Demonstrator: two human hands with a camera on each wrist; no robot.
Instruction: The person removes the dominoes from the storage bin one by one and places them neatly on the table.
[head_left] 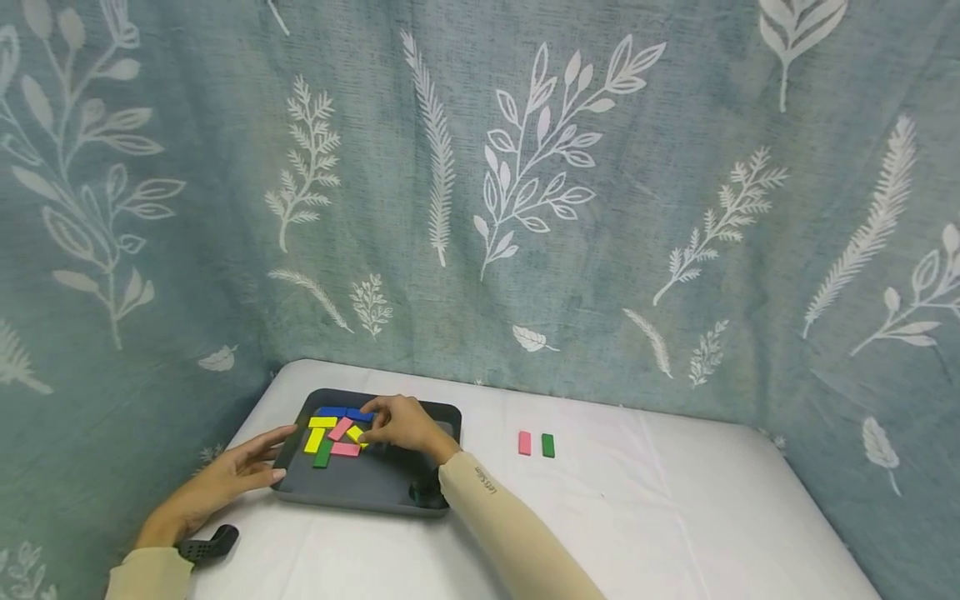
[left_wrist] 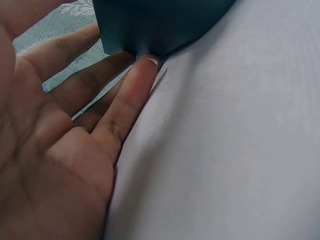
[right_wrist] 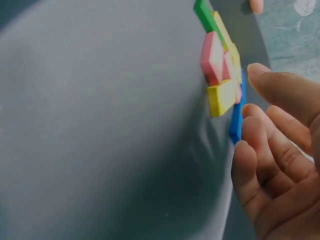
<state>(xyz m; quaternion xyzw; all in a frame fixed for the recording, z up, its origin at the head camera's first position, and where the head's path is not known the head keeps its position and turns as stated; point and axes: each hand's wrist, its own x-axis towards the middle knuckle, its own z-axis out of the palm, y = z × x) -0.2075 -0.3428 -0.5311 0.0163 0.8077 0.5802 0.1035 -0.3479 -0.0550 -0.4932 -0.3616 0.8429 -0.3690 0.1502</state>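
left hand (head_left: 238, 468): unclenched, rested against tray (head_left: 345, 487) side | right hand (head_left: 405, 423): loosely bent, nothing grasped, poised by yellow block (head_left: 356, 434), blue block (head_left: 357, 414) | blocks (head_left: 346, 449) clustered in tray's left half; pink block (head_left: 525, 442), green block (head_left: 548, 446) seen on worktop (head_left: 637, 517)

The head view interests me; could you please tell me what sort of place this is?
It looks like a curtained-off tabletop workspace: leaf-patterned fabric hangs behind and on both sides of a white surface, where a dark tray holds coloured blocks.
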